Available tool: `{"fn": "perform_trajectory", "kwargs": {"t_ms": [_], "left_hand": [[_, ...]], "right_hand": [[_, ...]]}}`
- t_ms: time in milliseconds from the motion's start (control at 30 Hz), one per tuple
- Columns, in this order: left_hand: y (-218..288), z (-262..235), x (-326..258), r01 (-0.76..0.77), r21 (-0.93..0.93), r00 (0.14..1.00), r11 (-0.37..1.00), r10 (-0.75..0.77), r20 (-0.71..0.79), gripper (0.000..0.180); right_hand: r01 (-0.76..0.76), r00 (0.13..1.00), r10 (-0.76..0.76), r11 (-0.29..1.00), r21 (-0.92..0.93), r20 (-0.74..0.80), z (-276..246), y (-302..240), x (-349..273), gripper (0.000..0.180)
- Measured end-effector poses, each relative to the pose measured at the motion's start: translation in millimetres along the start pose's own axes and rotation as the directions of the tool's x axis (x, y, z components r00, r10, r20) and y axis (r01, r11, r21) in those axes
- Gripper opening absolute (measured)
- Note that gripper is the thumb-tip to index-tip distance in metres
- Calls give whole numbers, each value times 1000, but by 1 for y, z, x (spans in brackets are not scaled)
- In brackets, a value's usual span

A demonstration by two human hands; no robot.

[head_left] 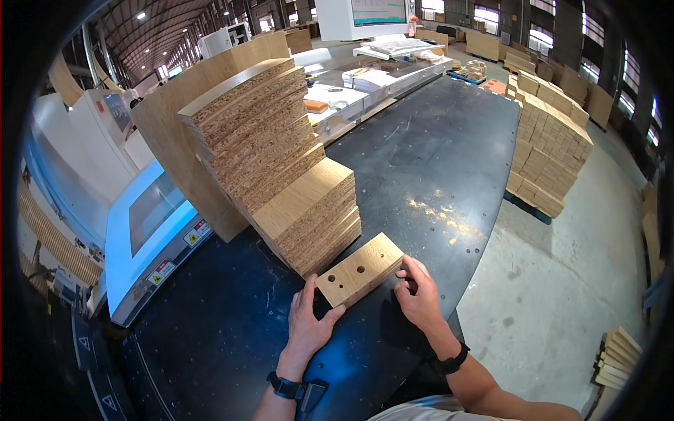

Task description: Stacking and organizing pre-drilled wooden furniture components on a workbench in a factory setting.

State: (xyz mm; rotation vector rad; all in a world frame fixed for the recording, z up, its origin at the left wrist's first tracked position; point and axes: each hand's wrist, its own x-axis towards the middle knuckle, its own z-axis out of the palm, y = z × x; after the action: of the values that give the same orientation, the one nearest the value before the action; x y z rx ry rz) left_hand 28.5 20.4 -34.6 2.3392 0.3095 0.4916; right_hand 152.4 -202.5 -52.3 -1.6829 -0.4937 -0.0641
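Note:
A short stack of wood-faced boards (361, 270) lies on the dark table between my hands. Several round holes of different sizes pierce its top face. My left hand (311, 324) grips the left end, thumb at the near edge and fingers at the far corner. At the right end, my right hand (420, 296) has its fingertips against the corner, the other fingers curled. Just beyond stands a tall stack of particleboard pieces (260, 130) with rough chip edges. Its lower, nearer step (305, 196) shows a plain wood-grain top.
Sawdust (442, 210) is scattered on the black table (428, 140). A blue-and-white machine cover (151, 231) stands left, beside a large upright panel (168, 133). Beyond the table are a monitor (379, 14) and papers (368, 78). Stacked wood pieces (551, 140) sit on a pallet to the right.

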Motion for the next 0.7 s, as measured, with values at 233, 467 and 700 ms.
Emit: {"fn": "perform_trajectory", "kwargs": {"t_ms": [233,467,700], "left_hand": [[2,-1,0,24,6,1000,1000,-24,14,93],[5,-2,0,26,0,1000,1000,-26,17,93],[-1,1,0,-18,9,1000,1000,18,-21,93]], "right_hand": [[-1,1000,1,1000,-8,8,-1,0,0,59],[-5,1000,5,1000,-13,7,-1,0,0,58],[25,1000,-25,1000,-15,-7,0,5,2,61]]}}
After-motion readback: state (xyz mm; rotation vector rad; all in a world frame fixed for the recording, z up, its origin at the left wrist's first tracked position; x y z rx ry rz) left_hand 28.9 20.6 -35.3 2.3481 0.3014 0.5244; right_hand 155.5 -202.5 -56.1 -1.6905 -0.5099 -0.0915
